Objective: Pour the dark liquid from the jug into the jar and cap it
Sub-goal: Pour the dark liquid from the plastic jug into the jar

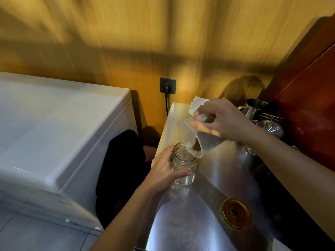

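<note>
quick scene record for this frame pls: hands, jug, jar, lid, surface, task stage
left hand: left hand wrapped around the jar, steadying it upright
right hand: right hand grips the jug, tilted with its lip over the jar mouth
liquid: dark liquid pooled at the jug's lip; jar looks nearly empty
lid: gold lid lies flat on the counter, apart from the jar, nearer the camera
surface: steel counter
background: metal pitchers at the counter's far right
task stage: pouring just under way; jar not yet capped
</note>
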### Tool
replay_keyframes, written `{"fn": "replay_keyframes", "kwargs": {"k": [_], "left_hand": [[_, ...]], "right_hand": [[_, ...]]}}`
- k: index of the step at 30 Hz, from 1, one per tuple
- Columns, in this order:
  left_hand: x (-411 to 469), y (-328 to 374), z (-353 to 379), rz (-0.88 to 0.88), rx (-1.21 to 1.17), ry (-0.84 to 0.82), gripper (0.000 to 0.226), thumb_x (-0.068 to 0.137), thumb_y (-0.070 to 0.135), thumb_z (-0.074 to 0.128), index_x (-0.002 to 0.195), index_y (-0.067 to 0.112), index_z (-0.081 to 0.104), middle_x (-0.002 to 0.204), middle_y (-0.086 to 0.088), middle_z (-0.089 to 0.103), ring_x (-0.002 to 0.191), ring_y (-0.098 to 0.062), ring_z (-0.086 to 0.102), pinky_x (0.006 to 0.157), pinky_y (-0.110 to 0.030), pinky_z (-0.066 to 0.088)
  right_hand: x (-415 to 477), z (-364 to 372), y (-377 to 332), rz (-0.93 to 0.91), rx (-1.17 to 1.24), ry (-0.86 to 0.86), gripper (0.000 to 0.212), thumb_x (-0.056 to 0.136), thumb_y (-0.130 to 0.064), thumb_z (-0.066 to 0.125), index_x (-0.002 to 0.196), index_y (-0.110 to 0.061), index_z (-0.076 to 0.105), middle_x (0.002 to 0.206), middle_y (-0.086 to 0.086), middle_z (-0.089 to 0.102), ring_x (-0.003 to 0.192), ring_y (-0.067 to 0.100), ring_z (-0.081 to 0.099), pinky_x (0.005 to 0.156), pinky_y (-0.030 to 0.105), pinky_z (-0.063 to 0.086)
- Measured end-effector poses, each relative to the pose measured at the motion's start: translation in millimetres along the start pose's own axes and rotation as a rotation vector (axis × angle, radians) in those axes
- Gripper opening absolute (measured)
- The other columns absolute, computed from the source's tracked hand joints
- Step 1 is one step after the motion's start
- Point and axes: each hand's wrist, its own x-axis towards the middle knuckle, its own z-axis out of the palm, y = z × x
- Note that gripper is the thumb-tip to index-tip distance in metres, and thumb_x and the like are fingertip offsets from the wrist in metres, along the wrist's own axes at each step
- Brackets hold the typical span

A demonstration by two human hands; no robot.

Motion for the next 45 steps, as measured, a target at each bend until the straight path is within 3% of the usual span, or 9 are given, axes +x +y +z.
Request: {"fn": "replay_keyframes", "kwargs": {"k": [6, 9, 14, 19, 25, 30, 35, 41, 45], "left_hand": [[1, 0, 0, -0.02, 0.042, -0.002, 0.077, 0.051, 0.063, 0.076, 0.117, 0.057, 0.037, 0.127, 0.012, 0.051, 0.125, -0.018, 0.04, 0.11, -0.049, 0.029], [1, -1, -1, -0.003, 0.056, -0.003, 0.07, 0.051, 0.066, 0.074, 0.107, 0.067, 0.034, 0.124, 0.016, 0.05, 0.125, -0.015, 0.04, 0.111, -0.047, 0.027], [3, -7, 3, 0.017, 0.061, 0.012, 0.067, 0.047, 0.071, 0.071, 0.1, 0.077, 0.029, 0.119, 0.025, 0.048, 0.119, -0.005, 0.034, 0.105, -0.033, 0.02], [5, -10, 5, 0.044, 0.076, 0.012, 0.08, 0.047, 0.076, 0.067, 0.118, 0.062, 0.033, 0.123, 0.026, 0.045, 0.112, 0.006, 0.028, 0.096, -0.025, 0.009], [6, -10, 5, 0.073, 0.09, 0.013, 0.083, 0.048, 0.075, 0.065, 0.122, 0.054, 0.035, 0.121, 0.025, 0.045, 0.11, 0.005, 0.031, 0.088, -0.018, 0.009], [7, -12, 4, 0.083, 0.108, 0.005, 0.084, 0.051, 0.074, 0.065, 0.126, 0.05, 0.035, 0.122, 0.024, 0.044, 0.115, 0.002, 0.033, 0.097, -0.029, 0.012], [8, -13, 5, 0.077, 0.116, 0.007, 0.082, 0.055, 0.07, 0.07, 0.126, 0.049, 0.034, 0.122, 0.023, 0.042, 0.115, 0.002, 0.031, 0.096, -0.028, 0.009], [9, -13, 5, 0.068, 0.116, 0.011, 0.083, 0.057, 0.067, 0.071, 0.128, 0.047, 0.033, 0.122, 0.023, 0.041, 0.116, -0.002, 0.032, 0.094, -0.026, 0.009], [9, -13, 6, 0.074, 0.111, 0.006, 0.084, 0.055, 0.071, 0.068, 0.127, 0.048, 0.032, 0.122, 0.023, 0.041, 0.114, 0.0, 0.03, 0.094, -0.027, 0.009]], "right_hand": [[5, 1, -5, -0.016, -0.048, -0.065, 0.022, 0.081, -0.033, 0.063, 0.091, -0.013, 0.067, 0.066, -0.019, 0.04, 0.076, 0.016, 0.041, 0.077, 0.037, 0.031], [5, 0, -9, -0.038, -0.06, -0.08, 0.024, 0.081, -0.032, 0.064, 0.092, -0.011, 0.067, 0.065, -0.021, 0.037, 0.075, 0.014, 0.039, 0.077, 0.033, 0.026], [5, 1, -14, -0.095, -0.111, -0.097, 0.025, 0.081, -0.03, 0.064, 0.09, -0.007, 0.068, 0.062, -0.017, 0.036, 0.073, 0.015, 0.039, 0.077, 0.03, 0.021], [5, 3, -17, -0.156, -0.186, -0.084, 0.025, 0.081, -0.03, 0.065, 0.087, -0.006, 0.068, 0.066, 0.001, 0.05, 0.07, 0.019, 0.042, 0.073, 0.038, 0.027], [4, 6, -17, -0.232, -0.238, -0.092, 0.024, 0.08, -0.029, 0.066, 0.085, -0.005, 0.068, 0.064, 0.004, 0.051, 0.065, 0.021, 0.042, 0.068, 0.04, 0.03], [9, 4, -14, -0.217, -0.234, -0.06, 0.022, 0.079, -0.028, 0.068, 0.087, -0.007, 0.068, 0.067, 0.002, 0.053, 0.068, 0.019, 0.042, 0.07, 0.038, 0.028], [8, 6, -12, -0.23, -0.224, -0.053, 0.023, 0.079, -0.028, 0.068, 0.086, -0.006, 0.068, 0.067, -0.002, 0.048, 0.067, 0.019, 0.042, 0.069, 0.041, 0.031], [6, 6, -14, -0.288, -0.239, -0.082, 0.031, 0.079, -0.035, 0.06, 0.085, -0.006, 0.068, 0.068, 0.01, 0.061, 0.066, 0.024, 0.047, 0.067, 0.041, 0.032], [5, 8, -13, -0.349, -0.246, -0.087, 0.025, 0.078, -0.029, 0.065, 0.084, -0.005, 0.067, 0.068, 0.01, 0.061, 0.065, 0.026, 0.049, 0.066, 0.039, 0.03]]}}
